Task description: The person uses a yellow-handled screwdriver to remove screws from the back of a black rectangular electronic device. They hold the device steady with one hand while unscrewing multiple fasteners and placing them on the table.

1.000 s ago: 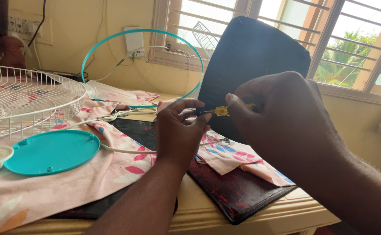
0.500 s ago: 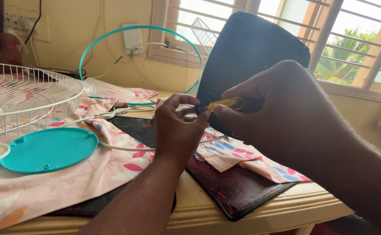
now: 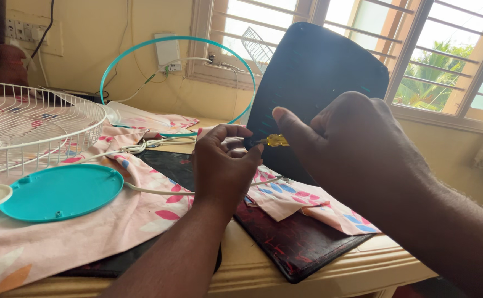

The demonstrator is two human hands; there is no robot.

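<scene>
Near the tabletop's far edge, the right hand (image 3: 357, 149) grips a yellow screwdriver (image 3: 274, 140) while the left hand (image 3: 225, 165) pinches its tip; a slip could jab those fingers or scratch the upright black panel (image 3: 313, 83).

One teal disc (image 3: 62, 191), one teal ring (image 3: 178, 41), one white wire grille (image 3: 31, 124), one screwdriver (image 3: 274, 140).

Your hands meet mid-frame, before the upright panel.
Your left hand (image 3: 222, 165) sits left of your right hand (image 3: 357, 154), the screwdriver (image 3: 274, 140) between them; the panel (image 3: 313, 83) stands behind; the disc (image 3: 59, 192) lies lower left on cloth (image 3: 114, 221), the grille (image 3: 26, 121) above it.
</scene>
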